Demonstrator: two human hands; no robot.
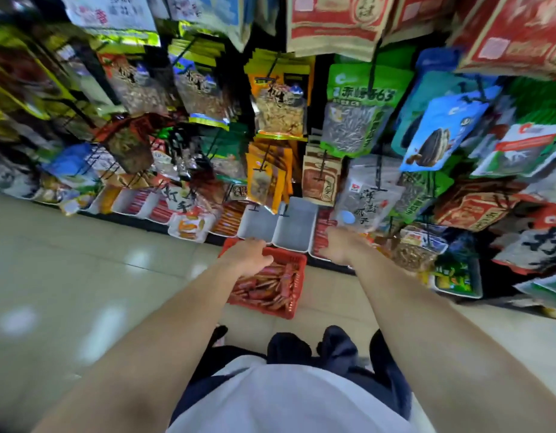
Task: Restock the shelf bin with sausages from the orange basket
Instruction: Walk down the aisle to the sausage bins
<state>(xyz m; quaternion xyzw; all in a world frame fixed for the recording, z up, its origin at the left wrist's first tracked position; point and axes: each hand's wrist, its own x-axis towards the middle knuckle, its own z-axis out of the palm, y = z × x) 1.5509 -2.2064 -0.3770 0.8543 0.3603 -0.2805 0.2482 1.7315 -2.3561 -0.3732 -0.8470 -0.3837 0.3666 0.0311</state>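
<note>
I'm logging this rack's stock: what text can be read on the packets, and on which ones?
"薄盐瓜子": silver plastic pouch, hanging low at centre right.
"363", after two blurred characters: green plastic bag with a clear window of striped seeds.
"灯手", roughly: white packet, low at left.
Everything else, including the red cartons, is too blurred to read.

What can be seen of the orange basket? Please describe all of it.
The basket is rectangular, of orange-red plastic as it looks, with slotted walls. It stands upright on the pale tiled floor, close before the lowest shelf bins. Red-wrapped sausages lie heaped inside. The left hand reaches over its far left corner onto the sausages; blur hides whether it grips any.
</note>
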